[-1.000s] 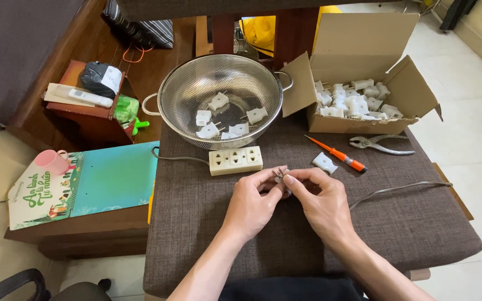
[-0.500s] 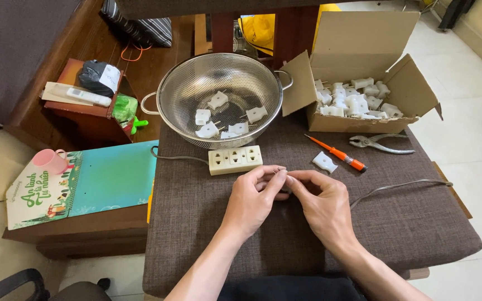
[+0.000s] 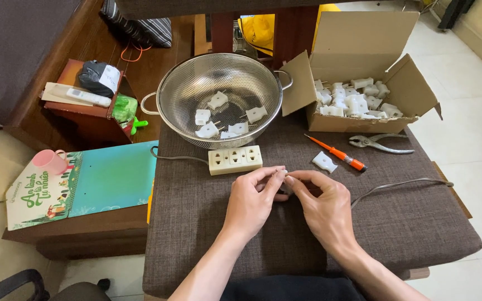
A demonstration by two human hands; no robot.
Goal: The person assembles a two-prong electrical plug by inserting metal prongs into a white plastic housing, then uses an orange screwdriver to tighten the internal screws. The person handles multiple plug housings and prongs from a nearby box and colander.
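Both hands, left point(image 3: 250, 200) and right point(image 3: 323, 205), fingertips pinched together on a small hidden part, just below the socket strip point(image 3: 235, 160).

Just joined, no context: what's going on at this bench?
A person's left hand and right hand pinch a small part together over the brown cushion; it's too hidden to identify. White plugs lie in the metal colander, more in the cardboard box. A power strip, screwdriver and pliers lie nearby.

head cam | looks steeply down | near, over brown cushion point(image 3: 207, 223)
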